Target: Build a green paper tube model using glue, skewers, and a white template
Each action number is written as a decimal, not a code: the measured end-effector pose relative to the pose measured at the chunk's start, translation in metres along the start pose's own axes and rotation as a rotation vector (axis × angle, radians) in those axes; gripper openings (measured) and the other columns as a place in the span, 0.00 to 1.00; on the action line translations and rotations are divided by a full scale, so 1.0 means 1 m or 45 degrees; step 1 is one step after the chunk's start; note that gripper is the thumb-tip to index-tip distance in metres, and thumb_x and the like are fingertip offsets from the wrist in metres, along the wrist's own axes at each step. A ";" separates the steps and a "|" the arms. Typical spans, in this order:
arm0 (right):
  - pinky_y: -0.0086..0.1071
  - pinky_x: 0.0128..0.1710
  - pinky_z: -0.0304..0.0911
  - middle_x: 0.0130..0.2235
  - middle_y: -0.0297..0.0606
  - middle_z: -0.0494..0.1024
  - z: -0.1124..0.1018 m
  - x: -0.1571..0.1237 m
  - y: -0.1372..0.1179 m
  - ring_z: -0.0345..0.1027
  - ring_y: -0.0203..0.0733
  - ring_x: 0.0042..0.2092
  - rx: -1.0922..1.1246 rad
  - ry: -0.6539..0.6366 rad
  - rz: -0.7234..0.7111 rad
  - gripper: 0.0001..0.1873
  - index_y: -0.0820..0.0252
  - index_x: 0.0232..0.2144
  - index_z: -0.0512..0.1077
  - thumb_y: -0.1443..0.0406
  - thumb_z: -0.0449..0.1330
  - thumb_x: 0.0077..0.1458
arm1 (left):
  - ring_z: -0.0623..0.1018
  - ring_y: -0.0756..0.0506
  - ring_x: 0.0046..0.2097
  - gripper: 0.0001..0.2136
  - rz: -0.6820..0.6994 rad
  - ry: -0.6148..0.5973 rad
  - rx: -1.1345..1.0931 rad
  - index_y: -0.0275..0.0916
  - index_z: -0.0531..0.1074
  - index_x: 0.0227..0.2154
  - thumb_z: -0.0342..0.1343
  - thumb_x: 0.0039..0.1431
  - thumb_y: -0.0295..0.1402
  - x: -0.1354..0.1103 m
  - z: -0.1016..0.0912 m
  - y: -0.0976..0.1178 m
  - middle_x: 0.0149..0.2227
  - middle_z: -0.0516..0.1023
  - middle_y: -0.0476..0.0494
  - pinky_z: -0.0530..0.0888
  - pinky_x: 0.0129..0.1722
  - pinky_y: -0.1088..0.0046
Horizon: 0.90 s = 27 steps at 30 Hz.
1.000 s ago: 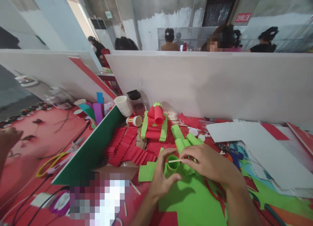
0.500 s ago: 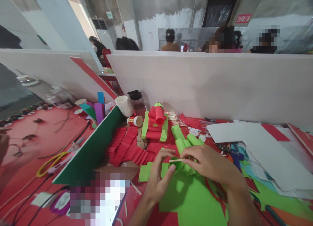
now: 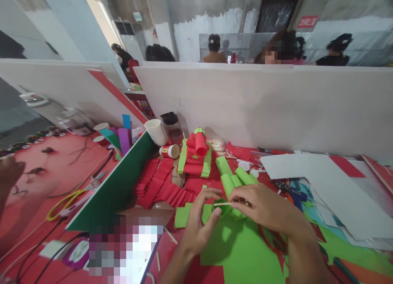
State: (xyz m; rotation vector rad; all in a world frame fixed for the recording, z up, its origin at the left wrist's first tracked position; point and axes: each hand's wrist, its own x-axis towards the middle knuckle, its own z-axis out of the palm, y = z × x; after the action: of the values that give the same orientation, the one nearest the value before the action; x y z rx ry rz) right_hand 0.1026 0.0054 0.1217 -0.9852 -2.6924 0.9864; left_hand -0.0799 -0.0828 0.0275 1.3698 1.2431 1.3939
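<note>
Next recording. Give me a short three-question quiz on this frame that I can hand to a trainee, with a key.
1. True or false: the right hand pinches a thin stick.
2. What colour is the paper roll that the left hand holds? A red, B green, C purple.
3. Which stands farther from the hands: the white cup or the red-and-green paper model?
Key: 1 true; 2 B; 3 the white cup.
</note>
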 end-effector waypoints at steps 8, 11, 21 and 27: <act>0.31 0.33 0.55 0.33 0.33 0.79 0.001 0.000 -0.002 0.69 0.39 0.33 -0.025 -0.025 -0.003 0.11 0.53 0.35 0.75 0.58 0.55 0.64 | 0.71 0.39 0.55 0.09 -0.002 -0.004 0.024 0.41 0.70 0.44 0.54 0.62 0.36 -0.002 -0.003 0.002 0.51 0.73 0.38 0.66 0.56 0.61; 0.31 0.32 0.55 0.32 0.33 0.78 0.001 -0.001 -0.002 0.69 0.39 0.33 -0.027 -0.026 -0.002 0.11 0.54 0.33 0.75 0.59 0.55 0.64 | 0.71 0.38 0.55 0.09 -0.023 -0.019 0.045 0.41 0.71 0.43 0.54 0.62 0.37 -0.003 -0.003 0.004 0.52 0.73 0.37 0.66 0.55 0.62; 0.30 0.33 0.55 0.34 0.32 0.79 0.002 -0.001 -0.002 0.70 0.38 0.35 -0.070 -0.027 0.013 0.09 0.53 0.35 0.74 0.59 0.56 0.63 | 0.72 0.40 0.53 0.09 -0.039 -0.099 0.211 0.41 0.70 0.43 0.52 0.64 0.37 -0.003 -0.002 0.023 0.50 0.73 0.39 0.66 0.52 0.64; 0.29 0.34 0.55 0.35 0.31 0.79 0.001 -0.001 -0.004 0.71 0.38 0.36 -0.075 -0.031 0.016 0.08 0.52 0.36 0.74 0.59 0.55 0.64 | 0.73 0.43 0.49 0.08 -0.089 -0.090 0.246 0.41 0.69 0.43 0.51 0.65 0.37 -0.002 0.000 0.033 0.47 0.75 0.41 0.67 0.49 0.68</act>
State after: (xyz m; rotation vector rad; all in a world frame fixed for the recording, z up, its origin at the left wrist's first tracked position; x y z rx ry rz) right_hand 0.1015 0.0020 0.1236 -1.0078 -2.7540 0.9321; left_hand -0.0765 -0.0909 0.0592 1.4779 1.3934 1.1920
